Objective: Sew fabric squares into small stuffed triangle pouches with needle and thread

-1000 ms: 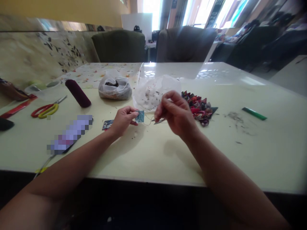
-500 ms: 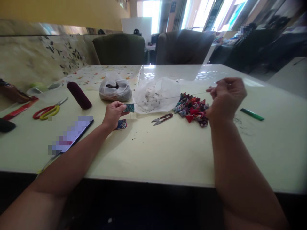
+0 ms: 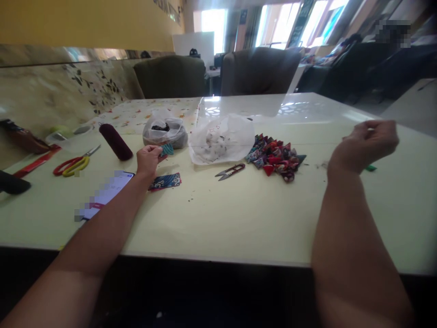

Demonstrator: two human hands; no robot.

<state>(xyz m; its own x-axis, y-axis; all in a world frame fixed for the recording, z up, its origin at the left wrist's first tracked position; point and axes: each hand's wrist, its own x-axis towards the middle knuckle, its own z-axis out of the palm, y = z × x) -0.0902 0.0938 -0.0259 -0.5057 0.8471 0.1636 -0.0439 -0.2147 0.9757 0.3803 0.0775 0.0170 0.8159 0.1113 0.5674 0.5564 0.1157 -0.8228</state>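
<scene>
My left hand [image 3: 147,159] pinches a small teal patterned piece of fabric [image 3: 167,149] between thumb and fingers, raised above the table. From it a fine thread [image 3: 235,145] stretches right, faint against the background. At the far right my right hand [image 3: 367,143] is raised with its fingers closed at the thread's other end; any needle there is too small to see. Below my left hand lies a navy patterned strip of fabric [image 3: 167,181] with red under it. Between the hands rest thread snips [image 3: 230,171] and a heap of small stuffed fabric pieces [image 3: 275,157].
Behind the snips sit a white plastic bag with white stuffing [image 3: 218,141] and a bag of dark filling [image 3: 164,136]. To the left are a phone [image 3: 111,191], red-and-yellow scissors [image 3: 77,165] and a maroon cylinder [image 3: 115,142]. A green object [image 3: 371,168] is partly hidden by my right hand.
My right hand has moved right and my left hand left with the teal fabric, so the thread spans a wider gap. More of the navy strip shows.
</scene>
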